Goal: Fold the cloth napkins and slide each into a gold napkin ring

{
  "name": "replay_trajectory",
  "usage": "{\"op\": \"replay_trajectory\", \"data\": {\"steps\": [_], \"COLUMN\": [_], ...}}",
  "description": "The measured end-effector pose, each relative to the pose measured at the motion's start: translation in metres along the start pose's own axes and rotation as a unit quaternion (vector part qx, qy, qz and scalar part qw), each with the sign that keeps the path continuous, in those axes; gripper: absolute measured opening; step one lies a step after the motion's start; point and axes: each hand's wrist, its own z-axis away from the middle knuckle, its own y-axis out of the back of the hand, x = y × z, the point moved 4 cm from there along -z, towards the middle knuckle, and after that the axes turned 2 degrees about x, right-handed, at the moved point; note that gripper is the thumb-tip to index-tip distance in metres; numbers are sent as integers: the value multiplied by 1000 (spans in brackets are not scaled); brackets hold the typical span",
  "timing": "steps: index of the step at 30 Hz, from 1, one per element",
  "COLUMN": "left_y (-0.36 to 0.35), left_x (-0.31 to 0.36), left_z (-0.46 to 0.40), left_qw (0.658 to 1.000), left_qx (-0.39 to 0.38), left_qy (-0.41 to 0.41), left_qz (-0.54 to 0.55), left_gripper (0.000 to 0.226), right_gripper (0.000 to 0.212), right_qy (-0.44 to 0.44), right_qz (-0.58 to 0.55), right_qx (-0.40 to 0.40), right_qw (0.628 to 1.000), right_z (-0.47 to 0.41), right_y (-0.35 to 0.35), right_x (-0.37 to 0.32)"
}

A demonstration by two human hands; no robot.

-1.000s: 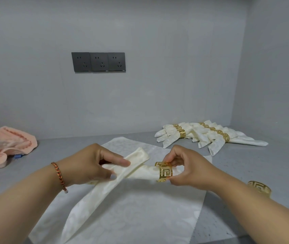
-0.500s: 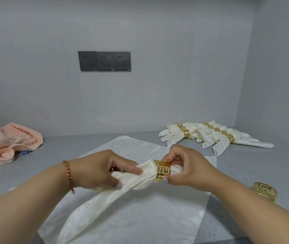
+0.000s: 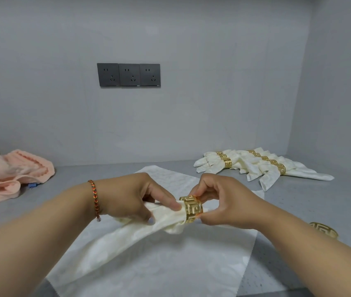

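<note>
My left hand (image 3: 131, 198) grips a folded cream napkin (image 3: 127, 234) just left of a gold napkin ring (image 3: 191, 209). Thumb and fingers of my right hand (image 3: 223, 202) pinch that ring. The napkin's tip is inside the ring, and cloth bunches at the ring's left mouth. The rest of the napkin trails down to the left over a flat white napkin (image 3: 170, 266) spread on the grey counter (image 3: 320, 202). A spare gold ring (image 3: 324, 229) lies behind my right forearm.
Several finished napkins in gold rings (image 3: 256, 163) lie fanned at the back right. A pink towel (image 3: 5, 174) is heaped at the far left. Dark wall sockets (image 3: 128, 75) sit on the back wall, and a side wall closes the right.
The ring has slid left along the napkin toward my left hand, and the cloth now bunches against its left mouth. My hands have come closer together.
</note>
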Motion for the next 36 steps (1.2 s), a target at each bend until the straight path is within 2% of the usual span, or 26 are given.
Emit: {"op": "replay_trajectory", "data": {"steps": [4,7,10,14,16,19,23,24,28,30,33,36], "left_y": [0,5,10,11,10,11,13,12,7,5,1,-8], "left_x": [-4,-11,-17,-18,-18,-19,-22,-22,-22,-23,-22,-16], "left_z": [-4,-3,0,2,4,7,9,8,3,1,1,1], "left_qw": [998,994,991,990,992,993,992,992,992,991,993,998], "left_qx": [50,78,93,97,92,89,96,95,95,92,60,0], "left_qy": [4,23,35,25,20,20,29,30,20,21,32,48], "left_qz": [23,68,90,100,85,76,76,75,79,97,96,47], "left_gripper": [50,40,39,38,39,42,45,45,41,43,45,51], "right_gripper": [37,43,27,23,10,6,5,11,57,66,59,41], "right_qy": [4,-50,-113,-123,-113,-114,-110,-87,-4,16,37,71], "right_qz": [6,-102,-140,-167,-128,-83,-28,-2,102,129,150,172], "right_qx": [-7,-4,-6,-23,2,62,27,19,6,14,26,24], "right_qw": [1000,994,984,978,985,988,993,996,995,991,988,982], "right_z": [-5,-5,-2,3,4,5,4,4,2,0,-5,-6], "right_y": [-6,0,-3,-10,-1,16,14,12,5,-1,-8,-13], "right_x": [-1,11,23,30,33,44,50,47,27,22,22,22]}}
